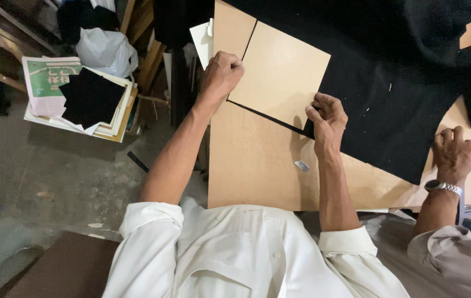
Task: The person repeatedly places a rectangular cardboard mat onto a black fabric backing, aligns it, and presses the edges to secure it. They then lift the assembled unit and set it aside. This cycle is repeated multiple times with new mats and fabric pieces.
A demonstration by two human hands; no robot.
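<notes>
Board tan, square, flat on black fabric

a board lies on a cloth spread over the table, with the left hand at its left corner, the right hand at its near corner, a blade just below, and a co-worker's hand far right.

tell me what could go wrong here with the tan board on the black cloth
The tan square board is pinned only at two corners by the left hand and right hand, so it might skew on the black fabric. A small metal blade lies loose near the right wrist. Another person's hand holding the cloth could tug it.
</notes>
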